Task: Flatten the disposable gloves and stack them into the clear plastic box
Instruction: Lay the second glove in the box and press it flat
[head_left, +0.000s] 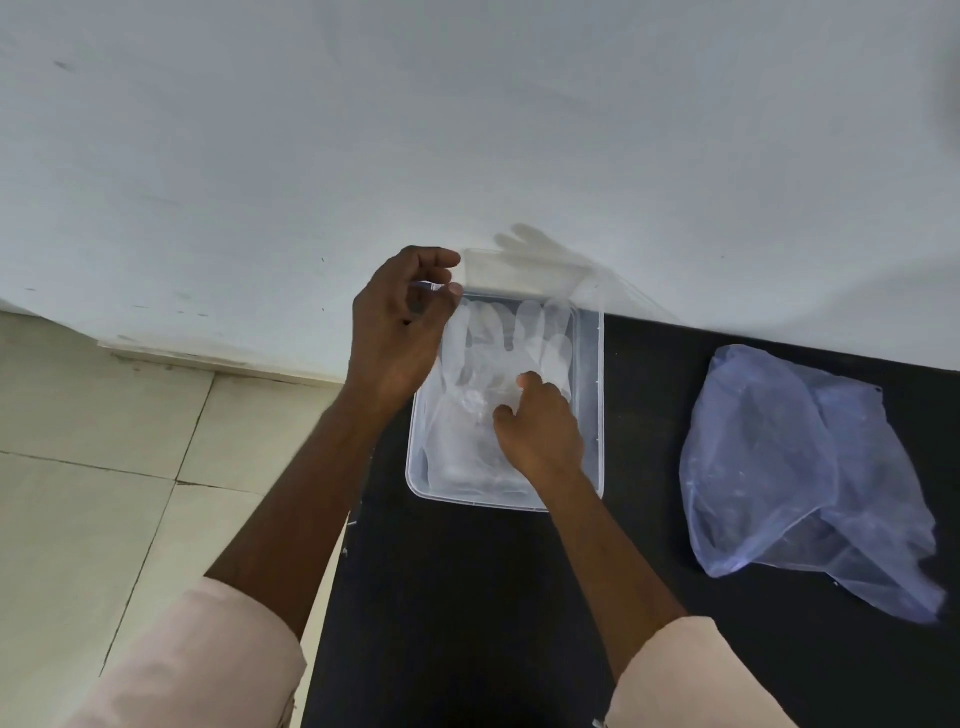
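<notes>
A clear plastic box (589, 415) sits on the black tabletop against the white wall. Inside it lies a flattened, translucent disposable glove (498, 332), fingers pointing toward the wall, on top of others I cannot separate. My right hand (540, 426) rests inside the box, its fingers curled and pressing down on the glove's palm. My left hand (402, 325) hovers over the box's far left corner, thumb and fingers loosely curled near the glove's finger end; whether it pinches the film is unclear.
A crumpled bluish plastic bag (779, 478) lies on the black table (467, 597) to the right of the box. The box's clear lid (519, 270) leans against the white wall behind it. Beige floor tiles show to the left.
</notes>
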